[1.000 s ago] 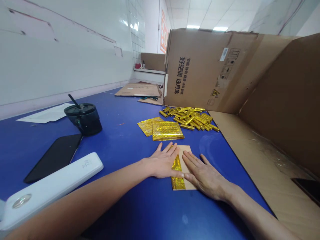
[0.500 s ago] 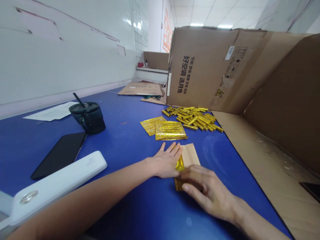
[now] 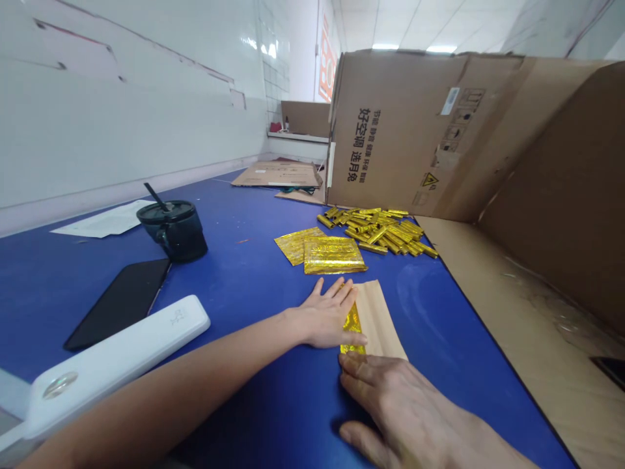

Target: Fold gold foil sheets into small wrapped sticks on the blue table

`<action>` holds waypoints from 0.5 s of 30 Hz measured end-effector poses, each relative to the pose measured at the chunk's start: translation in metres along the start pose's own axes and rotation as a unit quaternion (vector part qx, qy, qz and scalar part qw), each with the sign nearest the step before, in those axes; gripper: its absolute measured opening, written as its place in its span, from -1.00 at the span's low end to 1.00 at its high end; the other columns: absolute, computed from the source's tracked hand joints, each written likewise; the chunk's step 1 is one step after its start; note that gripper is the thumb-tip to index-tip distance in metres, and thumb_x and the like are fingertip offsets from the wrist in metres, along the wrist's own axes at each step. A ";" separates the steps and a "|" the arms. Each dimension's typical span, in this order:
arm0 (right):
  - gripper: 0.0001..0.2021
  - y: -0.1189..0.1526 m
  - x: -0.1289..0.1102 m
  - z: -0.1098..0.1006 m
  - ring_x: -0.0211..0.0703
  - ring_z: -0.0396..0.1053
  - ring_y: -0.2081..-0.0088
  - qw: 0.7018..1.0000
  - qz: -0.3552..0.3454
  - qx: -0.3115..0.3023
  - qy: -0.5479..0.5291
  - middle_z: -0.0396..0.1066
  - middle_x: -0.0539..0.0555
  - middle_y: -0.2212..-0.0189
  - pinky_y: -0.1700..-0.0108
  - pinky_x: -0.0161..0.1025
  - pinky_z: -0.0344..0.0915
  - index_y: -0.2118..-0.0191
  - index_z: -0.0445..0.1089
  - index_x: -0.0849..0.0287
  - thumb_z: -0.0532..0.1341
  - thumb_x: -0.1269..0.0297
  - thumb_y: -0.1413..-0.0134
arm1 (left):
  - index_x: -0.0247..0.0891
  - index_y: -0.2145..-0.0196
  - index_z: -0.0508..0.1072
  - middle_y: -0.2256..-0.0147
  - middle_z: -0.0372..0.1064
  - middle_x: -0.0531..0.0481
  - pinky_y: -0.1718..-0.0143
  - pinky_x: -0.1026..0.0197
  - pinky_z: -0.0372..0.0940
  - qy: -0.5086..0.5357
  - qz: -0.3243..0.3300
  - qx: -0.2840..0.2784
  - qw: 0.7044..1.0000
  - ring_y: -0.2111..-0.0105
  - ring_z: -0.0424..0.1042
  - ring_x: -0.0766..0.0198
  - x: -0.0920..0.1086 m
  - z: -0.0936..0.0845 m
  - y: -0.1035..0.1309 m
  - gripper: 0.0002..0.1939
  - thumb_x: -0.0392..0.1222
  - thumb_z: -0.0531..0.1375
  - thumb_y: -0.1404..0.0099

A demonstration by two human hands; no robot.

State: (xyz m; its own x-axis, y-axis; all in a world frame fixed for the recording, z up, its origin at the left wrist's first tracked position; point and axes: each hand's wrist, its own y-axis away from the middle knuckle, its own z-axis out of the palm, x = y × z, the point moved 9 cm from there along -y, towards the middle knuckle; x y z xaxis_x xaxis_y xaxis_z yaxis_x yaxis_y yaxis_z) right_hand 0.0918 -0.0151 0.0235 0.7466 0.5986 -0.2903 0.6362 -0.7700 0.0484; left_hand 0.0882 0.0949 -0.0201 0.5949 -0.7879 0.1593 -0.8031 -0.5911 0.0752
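Note:
My left hand (image 3: 329, 317) lies flat with fingers spread over the left side of a gold foil sheet (image 3: 352, 322). Tan paper (image 3: 379, 316) shows to the right of the foil. At the sheet's near end rests my right hand (image 3: 385, 404), fingers stretched out and thumb apart, covering that end. Farther up the table are flat gold sheets (image 3: 334, 254), partly overlapping. Behind them and to the right is a pile of rolled gold tubes (image 3: 385, 231).
A dark cup with a straw (image 3: 176, 231), a black phone (image 3: 120, 303) and a white device (image 3: 122, 345) are on the left, near a white paper (image 3: 105, 221). A large cardboard box (image 3: 400, 143) stands at the right. Flat cardboard (image 3: 278, 173) lies at the back.
My right hand has moved toward me and its fingers have straightened. More of the gold foil and tan paper is visible. My left hand has stayed in place.

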 end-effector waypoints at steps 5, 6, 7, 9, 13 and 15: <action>-0.48 -0.004 -0.012 0.006 0.20 0.21 0.04 0.998 -0.031 -0.009 0.061 0.23 0.40 0.04 0.06 -0.05 0.19 0.10 0.32 0.39 0.13 0.04 0.09 | -0.35 -0.18 -0.33 -0.19 -0.49 -0.15 -0.04 -0.19 -0.46 0.005 -0.020 0.004 1.000 -0.16 -0.50 0.05 -0.008 -0.002 -0.006 -0.18 0.29 -0.27 -0.15; -0.46 -0.004 -0.013 0.006 0.22 0.22 0.05 0.997 -0.034 -0.006 0.069 0.23 0.42 0.05 0.08 -0.03 0.20 0.10 0.32 0.40 0.13 0.02 0.10 | -0.34 -0.18 -0.33 -0.19 -0.49 -0.14 -0.04 -0.19 -0.46 0.004 -0.026 0.006 1.000 -0.16 -0.50 0.05 -0.011 -0.003 -0.009 -0.19 0.29 -0.28 -0.15; -0.44 -0.005 -0.014 0.006 0.23 0.23 0.06 0.997 -0.036 -0.004 0.075 0.23 0.43 0.05 0.09 -0.02 0.21 0.09 0.32 0.40 0.13 0.00 0.11 | -0.34 -0.18 -0.33 -0.19 -0.49 -0.13 -0.04 -0.20 -0.45 0.002 -0.032 0.006 0.999 -0.16 -0.49 0.04 -0.014 -0.003 -0.011 -0.19 0.29 -0.29 -0.15; -0.42 -0.005 -0.015 0.006 0.22 0.24 0.07 0.996 -0.037 -0.004 0.079 0.22 0.43 0.05 0.09 -0.03 0.21 0.08 0.31 0.40 0.13 -0.02 0.11 | -0.34 -0.18 -0.30 -0.19 -0.46 -0.12 -0.04 -0.21 -0.43 -0.003 -0.049 0.007 0.999 -0.16 -0.45 0.01 -0.019 -0.004 -0.017 -0.20 0.29 -0.29 -0.15; -0.43 -0.004 -0.014 0.004 0.20 0.21 0.05 0.997 -0.038 -0.001 0.070 0.20 0.43 0.03 0.06 -0.05 0.19 0.09 0.31 0.42 0.11 -0.01 0.10 | -0.36 -0.16 -0.15 -0.18 -0.30 -0.16 -0.04 -0.16 -0.31 -0.033 -0.094 0.046 0.994 -0.14 -0.30 -0.03 -0.024 -0.014 -0.023 -0.25 0.25 -0.28 -0.18; -0.45 -0.004 -0.015 0.003 0.20 0.23 0.06 0.997 -0.039 -0.002 0.069 0.22 0.43 0.04 0.08 -0.05 0.21 0.11 0.33 0.41 0.11 -0.01 0.09 | -0.40 -0.11 -0.02 -0.13 -0.13 -0.24 -0.02 -0.10 -0.21 -0.066 -0.123 0.111 0.984 -0.11 -0.17 -0.05 -0.022 -0.027 -0.019 -0.28 0.24 -0.23 -0.19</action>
State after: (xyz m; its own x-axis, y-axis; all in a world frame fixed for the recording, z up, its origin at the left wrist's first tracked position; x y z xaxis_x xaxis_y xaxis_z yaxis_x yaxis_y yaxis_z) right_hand 0.0772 -0.0217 0.0247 0.7148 0.6810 -0.1593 0.6933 -0.7198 0.0339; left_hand 0.0894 0.1278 0.0018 0.7820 -0.6225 0.0324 -0.6150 -0.7789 -0.1227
